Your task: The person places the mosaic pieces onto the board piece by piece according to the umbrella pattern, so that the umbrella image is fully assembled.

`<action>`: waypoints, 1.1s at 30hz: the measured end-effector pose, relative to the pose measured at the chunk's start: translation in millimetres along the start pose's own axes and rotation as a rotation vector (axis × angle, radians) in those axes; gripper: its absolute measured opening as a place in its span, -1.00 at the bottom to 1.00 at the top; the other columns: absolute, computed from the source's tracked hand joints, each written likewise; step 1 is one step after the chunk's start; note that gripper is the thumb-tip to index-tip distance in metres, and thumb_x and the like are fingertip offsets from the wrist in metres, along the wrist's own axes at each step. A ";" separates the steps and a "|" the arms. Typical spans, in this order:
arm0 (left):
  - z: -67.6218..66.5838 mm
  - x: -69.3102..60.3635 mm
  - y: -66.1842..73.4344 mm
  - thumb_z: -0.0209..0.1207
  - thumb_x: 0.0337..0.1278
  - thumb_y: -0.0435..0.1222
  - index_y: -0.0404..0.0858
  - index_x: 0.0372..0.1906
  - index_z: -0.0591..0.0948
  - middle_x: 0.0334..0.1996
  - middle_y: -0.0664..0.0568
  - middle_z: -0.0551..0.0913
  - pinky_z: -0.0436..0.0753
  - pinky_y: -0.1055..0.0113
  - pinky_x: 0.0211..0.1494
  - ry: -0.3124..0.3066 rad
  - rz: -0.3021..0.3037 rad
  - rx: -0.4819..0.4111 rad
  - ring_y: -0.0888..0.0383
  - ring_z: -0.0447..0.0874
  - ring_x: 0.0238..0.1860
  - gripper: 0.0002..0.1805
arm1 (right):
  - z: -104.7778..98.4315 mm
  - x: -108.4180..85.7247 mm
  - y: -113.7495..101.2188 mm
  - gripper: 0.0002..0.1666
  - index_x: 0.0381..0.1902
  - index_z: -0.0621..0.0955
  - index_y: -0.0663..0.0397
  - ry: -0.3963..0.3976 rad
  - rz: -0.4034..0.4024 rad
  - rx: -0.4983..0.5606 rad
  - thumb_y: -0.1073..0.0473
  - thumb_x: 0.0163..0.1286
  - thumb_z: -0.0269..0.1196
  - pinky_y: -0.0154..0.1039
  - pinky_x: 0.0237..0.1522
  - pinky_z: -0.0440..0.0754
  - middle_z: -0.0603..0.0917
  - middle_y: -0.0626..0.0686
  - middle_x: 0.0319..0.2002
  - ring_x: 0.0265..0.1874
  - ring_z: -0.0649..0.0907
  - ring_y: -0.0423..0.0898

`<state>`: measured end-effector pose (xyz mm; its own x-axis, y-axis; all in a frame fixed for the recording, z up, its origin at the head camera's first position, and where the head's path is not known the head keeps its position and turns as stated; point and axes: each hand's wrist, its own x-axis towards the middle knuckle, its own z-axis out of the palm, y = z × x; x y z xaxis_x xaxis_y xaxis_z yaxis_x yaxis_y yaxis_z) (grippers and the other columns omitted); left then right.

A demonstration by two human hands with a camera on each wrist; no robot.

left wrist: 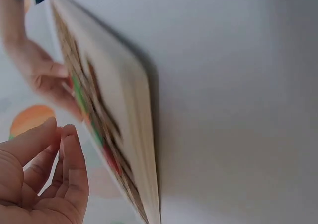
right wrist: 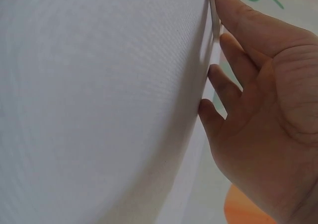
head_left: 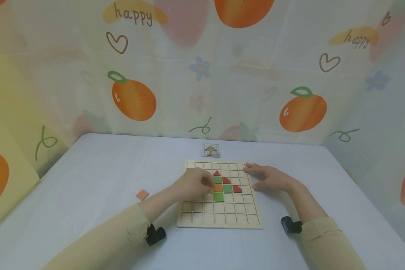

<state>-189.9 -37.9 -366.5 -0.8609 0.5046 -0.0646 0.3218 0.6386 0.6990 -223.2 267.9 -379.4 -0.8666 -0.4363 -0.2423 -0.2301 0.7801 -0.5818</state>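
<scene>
A square wooden grid board (head_left: 237, 218) lies on the white table. In its middle columns are green tiles (head_left: 218, 197), an orange tile (head_left: 218, 188), a red triangle (head_left: 217, 173) and red quarter-round pieces (head_left: 237, 188). Over the board's left half, my left hand (head_left: 194, 183) has its thumb and fingertips drawn together beside the orange tile; whether a piece sits between them cannot be made out. This hand hides several cells. At the board's right edge rests my right hand (head_left: 273, 178), fingers spread and fairly straight, thumb against the side.
A loose orange tile (head_left: 142, 194) lies on the table left of the board. Behind the board is a small pattern card (head_left: 210, 150) showing a coloured figure on a grid. A fruit-printed cloth (head_left: 175, 93) hangs beyond the table's far edge.
</scene>
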 end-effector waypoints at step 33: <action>-92.6 -81.9 -77.6 0.31 0.13 -0.21 -0.25 -0.20 0.64 -0.28 -0.03 0.64 0.55 0.32 -0.26 0.041 -0.346 0.129 0.10 0.51 -0.25 -0.79 | 0.3 -0.3 2.4 -0.20 0.43 0.39 -0.11 -0.004 -0.005 0.012 0.02 0.24 0.36 0.33 0.50 0.01 0.18 0.03 0.57 0.59 0.03 0.20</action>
<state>-180.9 -182.7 -349.5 -0.9419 0.2239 -0.2505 0.0540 0.8367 0.5450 -223.3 269.8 -381.0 -0.8635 -0.4423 -0.2423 -0.2295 0.7724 -0.5923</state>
